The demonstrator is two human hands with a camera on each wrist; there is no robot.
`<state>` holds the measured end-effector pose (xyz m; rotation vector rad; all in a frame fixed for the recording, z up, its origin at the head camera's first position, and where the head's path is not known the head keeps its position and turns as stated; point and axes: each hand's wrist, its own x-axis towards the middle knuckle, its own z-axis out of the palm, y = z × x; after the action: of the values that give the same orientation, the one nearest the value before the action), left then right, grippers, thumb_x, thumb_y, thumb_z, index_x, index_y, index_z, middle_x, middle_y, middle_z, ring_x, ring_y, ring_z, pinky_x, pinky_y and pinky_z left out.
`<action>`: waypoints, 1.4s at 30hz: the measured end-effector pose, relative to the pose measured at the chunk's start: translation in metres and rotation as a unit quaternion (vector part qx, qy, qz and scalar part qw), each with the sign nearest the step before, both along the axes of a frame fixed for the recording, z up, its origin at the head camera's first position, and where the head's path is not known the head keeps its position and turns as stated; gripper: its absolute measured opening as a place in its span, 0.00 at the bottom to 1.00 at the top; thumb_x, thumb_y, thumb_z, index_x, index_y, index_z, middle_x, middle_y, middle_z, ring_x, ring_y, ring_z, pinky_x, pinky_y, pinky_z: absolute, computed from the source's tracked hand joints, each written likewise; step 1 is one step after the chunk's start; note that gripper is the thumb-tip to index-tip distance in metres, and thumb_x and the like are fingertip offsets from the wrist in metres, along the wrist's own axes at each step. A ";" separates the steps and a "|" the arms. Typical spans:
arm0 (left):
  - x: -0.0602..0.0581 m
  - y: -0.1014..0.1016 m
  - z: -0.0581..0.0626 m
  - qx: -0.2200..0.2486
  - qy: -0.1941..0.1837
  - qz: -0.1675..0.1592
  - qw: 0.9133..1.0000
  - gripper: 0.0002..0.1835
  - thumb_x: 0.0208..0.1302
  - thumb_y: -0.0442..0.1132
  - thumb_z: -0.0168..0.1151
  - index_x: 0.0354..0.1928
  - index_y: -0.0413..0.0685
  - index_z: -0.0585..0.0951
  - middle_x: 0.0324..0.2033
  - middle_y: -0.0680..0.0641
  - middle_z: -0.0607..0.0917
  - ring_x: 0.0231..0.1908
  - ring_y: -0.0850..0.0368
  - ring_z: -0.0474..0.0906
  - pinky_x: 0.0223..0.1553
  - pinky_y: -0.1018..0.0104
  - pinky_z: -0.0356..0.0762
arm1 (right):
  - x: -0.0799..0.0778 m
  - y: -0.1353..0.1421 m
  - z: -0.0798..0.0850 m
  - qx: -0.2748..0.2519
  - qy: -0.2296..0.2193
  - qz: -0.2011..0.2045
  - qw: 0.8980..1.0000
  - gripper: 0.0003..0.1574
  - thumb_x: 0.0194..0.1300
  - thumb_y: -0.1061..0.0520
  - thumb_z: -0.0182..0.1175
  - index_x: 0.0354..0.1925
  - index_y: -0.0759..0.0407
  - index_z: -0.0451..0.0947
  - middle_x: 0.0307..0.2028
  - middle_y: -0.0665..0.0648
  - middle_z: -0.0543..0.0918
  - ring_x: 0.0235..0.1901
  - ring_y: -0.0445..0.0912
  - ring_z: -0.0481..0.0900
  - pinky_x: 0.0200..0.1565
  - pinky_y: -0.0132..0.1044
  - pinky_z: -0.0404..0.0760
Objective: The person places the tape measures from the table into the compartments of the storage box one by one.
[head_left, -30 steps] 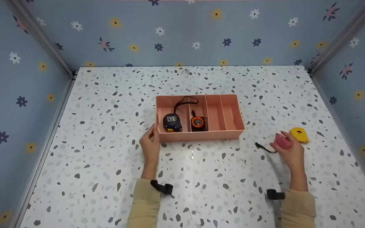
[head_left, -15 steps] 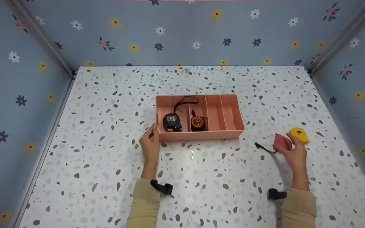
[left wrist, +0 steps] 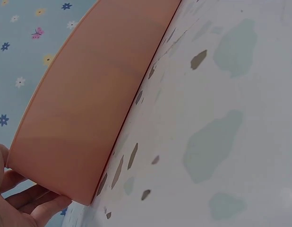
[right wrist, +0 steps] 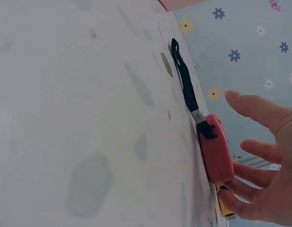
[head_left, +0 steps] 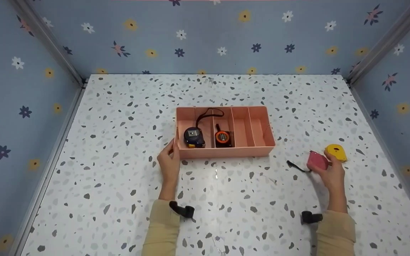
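Observation:
A salmon-pink divided box (head_left: 226,153) lies across the middle of the table. At its left end my left hand (head_left: 168,167) grips the wall, thumb by the rim (left wrist: 13,203) and fingers against the outside. Inside the box are a dark blue tape measure (head_left: 193,137) with a black strap, in the left section, and a black-and-orange tape measure (head_left: 222,138). On the right, my right hand (head_left: 333,176) has its fingers against a pink tape measure (right wrist: 216,153); its thumb stands away from it. A yellow tape measure (head_left: 336,153) lies just beyond the fingers.
The pink tape measure's black strap (head_left: 297,166) trails left on the speckled table (head_left: 240,220). Flowered blue panels (head_left: 212,35) stand at the back and both sides. A black camera mount (head_left: 183,209) sits on each wrist.
My right hand has shifted slightly right, and its fingers have loosened from the pink tape measure, uncovering more of it. My left hand and the box look unmoved.

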<state>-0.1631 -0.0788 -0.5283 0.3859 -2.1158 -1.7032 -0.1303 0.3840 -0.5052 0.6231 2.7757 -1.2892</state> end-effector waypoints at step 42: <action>0.001 0.000 -0.001 0.000 0.009 -0.003 1.000 0.15 0.64 0.35 0.50 0.50 0.35 0.75 0.46 0.40 0.79 0.41 0.54 0.76 0.43 0.64 0.75 | -0.008 -0.001 -0.005 0.012 -0.025 -0.032 0.999 0.50 0.50 0.52 0.66 0.65 0.62 0.52 0.62 0.66 0.57 0.57 0.58 0.59 0.57 0.48 0.62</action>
<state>-0.1624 -0.0784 -0.5291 0.3619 -2.1064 -1.7027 -0.1380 0.3827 -0.5104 0.7405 2.7574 -1.2351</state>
